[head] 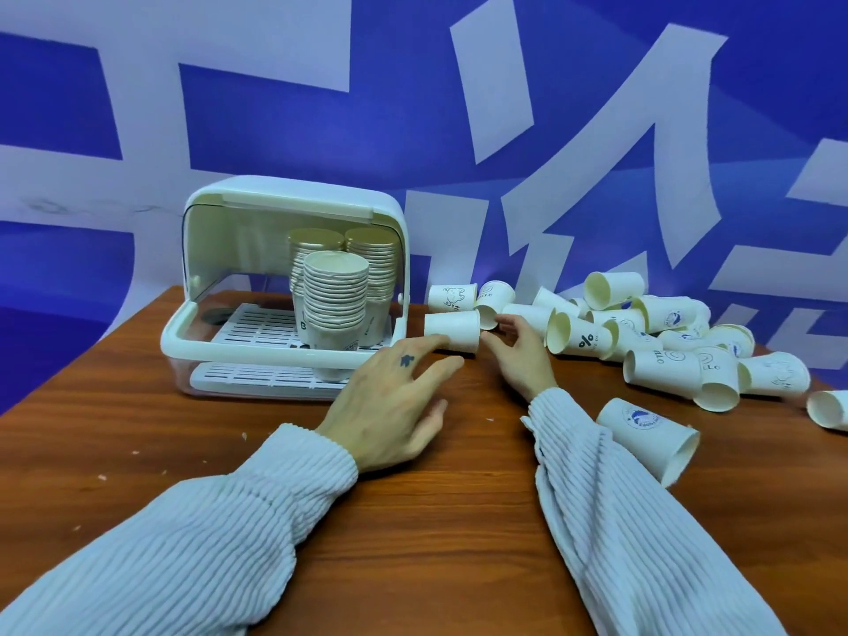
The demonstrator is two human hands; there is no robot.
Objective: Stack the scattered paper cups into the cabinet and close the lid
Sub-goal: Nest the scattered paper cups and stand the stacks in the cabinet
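White paper cup (452,330) lying on the wooden worktop (436,498) is flanked by the spread left hand (394,406) and loosely curled right hand (518,355); gripping seems called for next.

The worktop (137,429) is wood-grain, reddish brown, smooth with a dull sheen. The cabinet (390,213) is glossy cream plastic; its raised lid (202,250) is clear, slightly reflective plastic, and its slotted tray (266,323) is white plastic. The cups (661,364) are matt white paper with small printed marks; the stacks (337,291) inside the cabinet show the same paper, rims cream-coloured. Both sleeves (192,543) are soft ribbed cloth, pale lilac, matt. The wall (413,107) behind looks like a smooth printed banner, blue and white.
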